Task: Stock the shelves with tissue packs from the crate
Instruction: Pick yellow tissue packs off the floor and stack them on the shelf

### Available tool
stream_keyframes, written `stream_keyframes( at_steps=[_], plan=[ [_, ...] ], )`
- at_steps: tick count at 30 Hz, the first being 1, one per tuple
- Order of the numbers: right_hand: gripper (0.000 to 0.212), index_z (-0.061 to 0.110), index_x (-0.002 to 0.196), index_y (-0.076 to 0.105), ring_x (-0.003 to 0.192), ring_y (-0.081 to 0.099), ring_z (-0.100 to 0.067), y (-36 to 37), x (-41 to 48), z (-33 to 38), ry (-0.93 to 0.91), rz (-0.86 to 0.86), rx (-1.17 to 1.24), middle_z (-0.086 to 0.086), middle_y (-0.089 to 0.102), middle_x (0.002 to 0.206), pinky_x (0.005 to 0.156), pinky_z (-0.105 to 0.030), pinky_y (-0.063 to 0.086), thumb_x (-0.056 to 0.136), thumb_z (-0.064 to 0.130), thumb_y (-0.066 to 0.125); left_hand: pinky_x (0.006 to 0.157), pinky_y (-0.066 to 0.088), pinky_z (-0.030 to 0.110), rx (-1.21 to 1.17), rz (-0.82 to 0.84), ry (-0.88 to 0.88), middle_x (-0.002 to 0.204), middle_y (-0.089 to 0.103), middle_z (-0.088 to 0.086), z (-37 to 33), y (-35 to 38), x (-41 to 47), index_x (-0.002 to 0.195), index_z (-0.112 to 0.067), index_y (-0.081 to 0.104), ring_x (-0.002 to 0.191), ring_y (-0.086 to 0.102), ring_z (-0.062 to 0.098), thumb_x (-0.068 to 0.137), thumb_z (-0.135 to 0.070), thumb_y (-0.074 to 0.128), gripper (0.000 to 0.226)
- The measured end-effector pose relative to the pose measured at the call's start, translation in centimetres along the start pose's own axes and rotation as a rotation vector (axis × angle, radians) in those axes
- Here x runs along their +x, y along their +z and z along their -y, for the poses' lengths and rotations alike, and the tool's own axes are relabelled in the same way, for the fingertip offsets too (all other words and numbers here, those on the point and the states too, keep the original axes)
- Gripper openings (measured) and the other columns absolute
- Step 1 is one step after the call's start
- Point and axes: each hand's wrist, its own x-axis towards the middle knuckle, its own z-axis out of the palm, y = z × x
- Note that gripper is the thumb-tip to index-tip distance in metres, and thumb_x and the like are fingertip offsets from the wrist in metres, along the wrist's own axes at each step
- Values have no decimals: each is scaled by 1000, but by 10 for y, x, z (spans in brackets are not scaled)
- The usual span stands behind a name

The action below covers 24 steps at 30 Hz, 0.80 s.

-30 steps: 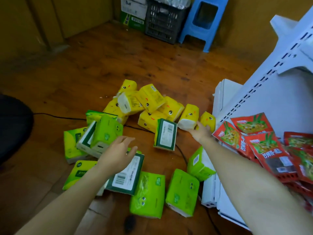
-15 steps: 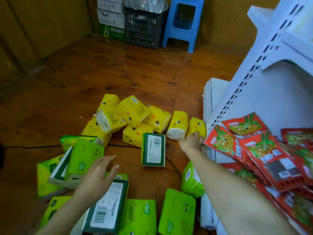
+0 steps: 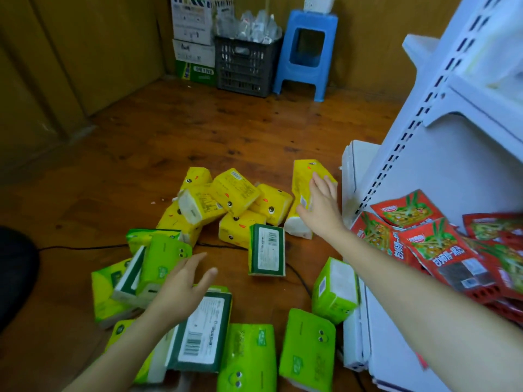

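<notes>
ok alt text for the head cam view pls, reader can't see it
A right hand lies on a yellow tissue pack tipped on end beside a white shelf unit; the left hand hovers open over green tissue packs scattered on a wooden floor. Red snack packets sit on the shelf, with a black crate and blue stool beyond.

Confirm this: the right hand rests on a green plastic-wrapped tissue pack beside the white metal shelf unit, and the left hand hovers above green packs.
Wrong colour. The head view shows the right hand resting on a yellow plastic-wrapped tissue pack beside the white metal shelf unit; the left hand hovers above green packs.
</notes>
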Motion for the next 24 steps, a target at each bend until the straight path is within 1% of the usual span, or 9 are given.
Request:
stream_keyframes(
  at_steps=[4, 6, 8, 10, 12, 14, 18, 21, 24],
  plan=[
    [69, 5, 147, 17, 144, -5, -17, -4, -19, 38, -276, 94, 59, 2, 4, 157, 115, -30, 0, 91, 24, 53, 113, 28, 44, -206, -70, -32, 153, 26, 4, 0, -14, 1, 149, -23, 21, 140, 27, 22, 92, -48, 43, 66],
    [69, 7, 147, 19, 143, -6, -10, 5, -34, 65, -409, 172, 107, 9, 2, 155, 115, -27, -1, 90, 28, 52, 113, 28, 44, -345, -131, -70, 154, 25, 5, -1, -23, 0, 149, -24, 18, 139, 29, 22, 92, -47, 45, 68],
    [69, 8, 146, 24, 139, -6, -5, 17, -53, 92, -540, 257, 171, 16, 1, 149, 114, -25, 0, 85, 30, 49, 114, 24, 43, -483, -194, -137, 156, 20, 3, -2, -34, -2, 150, -29, 12, 141, 25, 22, 92, -48, 45, 69],
    [68, 12, 147, 23, 139, -8, -2, 29, -71, 114, -644, 365, 202, 21, -1, 147, 114, -24, 1, 87, 28, 50, 114, 22, 51, -651, -249, -225, 158, 12, -2, 0, -46, -6, 148, -39, 3, 144, 18, 25, 88, -59, 42, 74],
    [68, 16, 148, 16, 139, -11, 1, 37, -85, 131, -718, 455, 199, 24, -4, 147, 115, -22, -1, 91, 26, 51, 110, 26, 58, -807, -290, -348, 159, 8, -4, 7, -59, -11, 146, -46, 0, 143, 20, 31, 85, -68, 38, 76],
    [66, 16, 148, 12, 139, -14, 3, 41, -95, 142, -786, 484, 201, 24, -5, 148, 114, -19, -5, 93, 25, 47, 106, 29, 60, -906, -317, -460, 158, 10, -3, 21, -68, -16, 147, -45, 4, 140, 23, 35, 84, -72, 36, 76],
    [64, 19, 144, 3, 137, -14, 7, 40, -100, 150, -856, 482, 231, 23, -3, 148, 110, -12, -8, 92, 35, 37, 94, 43, 60, -1026, -254, -595, 152, 29, 1, 39, -73, -26, 144, -42, 24, 130, 39, 37, 74, -79, 44, 82],
    [65, 20, 142, 2, 139, -12, 6, 40, -102, 148, -869, 455, 272, 25, -1, 148, 113, -15, -6, 87, 44, 28, 94, 46, 54, -1050, -233, -601, 142, 41, 5, 38, -73, -26, 136, -33, 40, 125, 44, 35, 85, -66, 47, 61],
    [58, 22, 142, 15, 139, -6, 9, 39, -104, 147, -792, 441, 407, 29, 4, 146, 115, -17, -1, 91, 40, 38, 90, 47, 45, -1079, -231, -579, 136, 47, 5, 30, -70, -25, 132, -31, 44, 118, 50, 31, 90, -59, 44, 50]
  ],
)
